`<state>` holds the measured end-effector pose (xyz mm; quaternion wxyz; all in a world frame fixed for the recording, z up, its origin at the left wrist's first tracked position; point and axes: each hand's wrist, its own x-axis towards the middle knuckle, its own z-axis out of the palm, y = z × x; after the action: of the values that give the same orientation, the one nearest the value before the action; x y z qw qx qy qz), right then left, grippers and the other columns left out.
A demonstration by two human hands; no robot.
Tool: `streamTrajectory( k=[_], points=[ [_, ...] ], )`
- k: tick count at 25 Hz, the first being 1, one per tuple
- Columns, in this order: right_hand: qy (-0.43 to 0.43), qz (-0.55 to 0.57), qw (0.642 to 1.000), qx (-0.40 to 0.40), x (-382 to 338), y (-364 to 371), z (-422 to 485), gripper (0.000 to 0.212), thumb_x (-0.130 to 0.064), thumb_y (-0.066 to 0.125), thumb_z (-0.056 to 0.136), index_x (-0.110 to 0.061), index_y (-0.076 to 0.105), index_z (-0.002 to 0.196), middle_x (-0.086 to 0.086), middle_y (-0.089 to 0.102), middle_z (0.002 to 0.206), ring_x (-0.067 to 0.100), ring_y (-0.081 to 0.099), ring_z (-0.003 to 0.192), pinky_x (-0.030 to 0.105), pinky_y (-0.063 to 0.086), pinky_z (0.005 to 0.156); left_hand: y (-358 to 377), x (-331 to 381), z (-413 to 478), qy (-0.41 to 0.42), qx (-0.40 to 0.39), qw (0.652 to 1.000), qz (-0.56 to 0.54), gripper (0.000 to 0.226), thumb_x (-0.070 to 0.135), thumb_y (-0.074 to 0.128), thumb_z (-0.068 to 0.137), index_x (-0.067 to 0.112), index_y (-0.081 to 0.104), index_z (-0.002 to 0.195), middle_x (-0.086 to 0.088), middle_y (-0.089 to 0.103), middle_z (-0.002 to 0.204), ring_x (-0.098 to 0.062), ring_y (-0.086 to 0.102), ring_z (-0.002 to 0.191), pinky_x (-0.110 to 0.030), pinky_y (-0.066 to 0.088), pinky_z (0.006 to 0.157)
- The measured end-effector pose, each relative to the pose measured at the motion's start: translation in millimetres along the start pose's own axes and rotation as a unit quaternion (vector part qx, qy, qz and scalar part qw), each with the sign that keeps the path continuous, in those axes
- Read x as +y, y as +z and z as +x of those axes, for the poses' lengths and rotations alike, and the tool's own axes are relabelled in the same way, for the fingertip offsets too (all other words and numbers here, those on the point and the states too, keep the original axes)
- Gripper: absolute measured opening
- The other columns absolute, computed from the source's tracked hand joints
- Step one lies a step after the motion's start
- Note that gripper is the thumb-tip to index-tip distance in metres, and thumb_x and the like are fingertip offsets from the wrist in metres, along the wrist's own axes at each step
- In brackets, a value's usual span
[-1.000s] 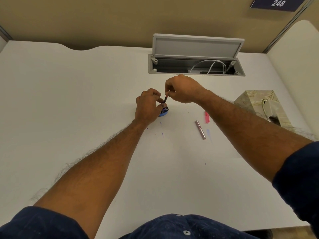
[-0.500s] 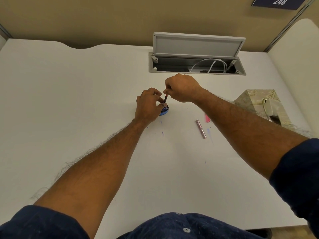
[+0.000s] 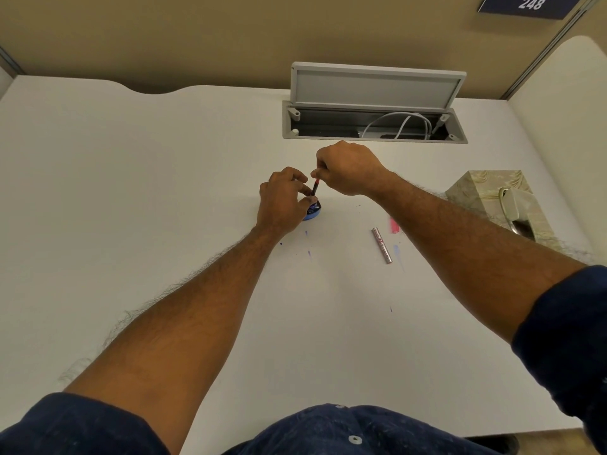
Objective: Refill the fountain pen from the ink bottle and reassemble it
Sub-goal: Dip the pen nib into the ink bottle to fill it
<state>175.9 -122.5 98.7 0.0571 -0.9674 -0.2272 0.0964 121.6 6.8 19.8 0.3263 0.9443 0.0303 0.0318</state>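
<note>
Unmoved, both hands (image 3: 348,169) hold pen (image 3: 315,188) over bottle (image 3: 312,212).

Counter (image 3: 164,192): smooth matt white laminate, spotted with blue ink stains. Pen barrel (image 3: 381,245): shiny metallic, pinkish sheen. Pen cap (image 3: 394,225): pink plastic look. Cable hatch (image 3: 374,103): matt grey metal or plastic, can't tell which. Tissue box (image 3: 499,205): glossy marbled finish. Sleeve (image 3: 565,336): dark blue cloth.

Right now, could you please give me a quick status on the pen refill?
Left hand steadying ink bottle. Right hand holds pen section upright, tip down in bottle. Metallic barrel and pink piece lie apart on desk; nothing obstructing.
</note>
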Motion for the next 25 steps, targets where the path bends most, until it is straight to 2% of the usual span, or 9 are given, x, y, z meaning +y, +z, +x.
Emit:
streamTrajectory(
  k=[6,9,13,17,21,25],
  points=[
    [0.037,0.112,0.993,0.004,7,7,-2,0.036,-0.040,0.059,0.093,-0.009,0.066,0.110,0.008,0.067,0.107,0.016,0.055,0.086,0.028,0.044,0.076,-2,-1,-1,0.015,0.005,1.000,-0.010,0.025,0.031,0.070,0.084,0.012,0.074,0.099,-0.002,0.060,0.124,-0.019,0.050,0.117,-0.035,0.032,0.097],
    [0.044,0.171,0.984,-0.004,9,18,-9,0.032,-0.034,0.063,0.092,-0.008,0.067,0.111,0.009,0.068,0.111,0.015,0.058,0.087,0.026,0.047,0.079,-2,-2,-2,0.026,0.010,1.000,-0.014,0.026,0.033,0.068,0.085,0.012,0.074,0.100,-0.002,0.061,0.123,-0.019,0.051,0.117,-0.035,0.032,0.097],
    [0.038,0.212,0.976,0.046,4,29,-15,0.024,-0.026,0.063,0.092,-0.008,0.069,0.108,0.009,0.070,0.106,0.013,0.058,0.085,0.027,0.051,0.083,-2,-2,-3,0.027,0.025,0.999,-0.029,0.025,0.032,0.069,0.084,0.012,0.074,0.099,-0.003,0.062,0.121,-0.020,0.052,0.115,-0.036,0.033,0.096],
    [0.040,0.227,0.971,0.067,3,32,-17,0.024,-0.026,0.062,0.093,-0.008,0.070,0.106,0.009,0.072,0.104,0.011,0.058,0.083,0.023,0.046,0.080,-1,-3,-4,0.026,0.029,0.999,-0.033,0.026,0.033,0.070,0.083,0.013,0.074,0.099,-0.003,0.063,0.120,-0.020,0.053,0.114,-0.036,0.035,0.096],
    [0.058,0.255,0.960,0.097,6,36,-21,0.024,-0.024,0.063,0.092,-0.005,0.070,0.106,0.011,0.072,0.101,0.014,0.059,0.082,0.026,0.050,0.082,-1,-5,-6,0.042,0.026,0.998,-0.043,0.036,0.038,0.071,0.080,0.014,0.070,0.107,-0.003,0.062,0.120,-0.019,0.053,0.113,-0.034,0.035,0.092],
    [0.109,0.348,0.922,0.132,12,45,-27,0.020,-0.022,0.066,0.090,-0.006,0.072,0.100,0.009,0.073,0.094,0.020,0.067,0.082,0.037,0.058,0.084,-5,-13,-12,0.061,0.049,0.994,-0.083,0.038,0.031,0.069,0.080,0.016,0.066,0.114,-0.001,0.062,0.119,-0.018,0.055,0.113,-0.040,0.044,0.095]
  ],
)
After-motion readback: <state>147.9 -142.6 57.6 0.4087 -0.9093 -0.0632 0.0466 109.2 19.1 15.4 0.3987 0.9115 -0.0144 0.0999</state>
